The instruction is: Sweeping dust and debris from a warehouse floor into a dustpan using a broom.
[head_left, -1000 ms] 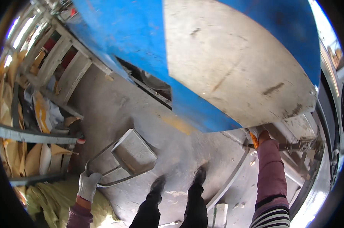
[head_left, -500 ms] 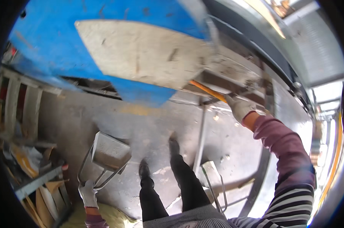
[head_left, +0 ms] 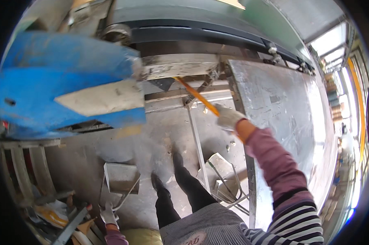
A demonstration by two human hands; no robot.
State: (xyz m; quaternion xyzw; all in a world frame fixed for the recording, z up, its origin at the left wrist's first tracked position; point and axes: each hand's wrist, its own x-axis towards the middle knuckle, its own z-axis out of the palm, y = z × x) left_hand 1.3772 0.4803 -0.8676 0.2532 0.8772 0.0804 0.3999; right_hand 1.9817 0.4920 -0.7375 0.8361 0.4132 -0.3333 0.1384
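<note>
My gloved right hand [head_left: 229, 117] grips the near end of an orange-yellow stick [head_left: 197, 95]. The stick slants up and left, its far end at the gap beside a pale, dirt-marked beam [head_left: 180, 67] of the machine. Low at the left, my gloved left hand [head_left: 109, 215] is closed around the bent tube handle of a box-shaped metal pan [head_left: 122, 183]. That pan is held above the floor beside my feet; the fingers on its handle are small and partly hidden.
A blue machine body [head_left: 33, 87] with a cream pointed patch fills the upper left. A grey metal tabletop [head_left: 282, 106] extends on the right. Another metal pan with a tube frame [head_left: 223, 173] sits under it. Slatted frames [head_left: 31, 169] and scrap pieces crowd the left.
The view has swung right, so the blue body appears farther left and more tabletop shows. The pan in my left hand looks less tilted. Both hands keep their hold.
</note>
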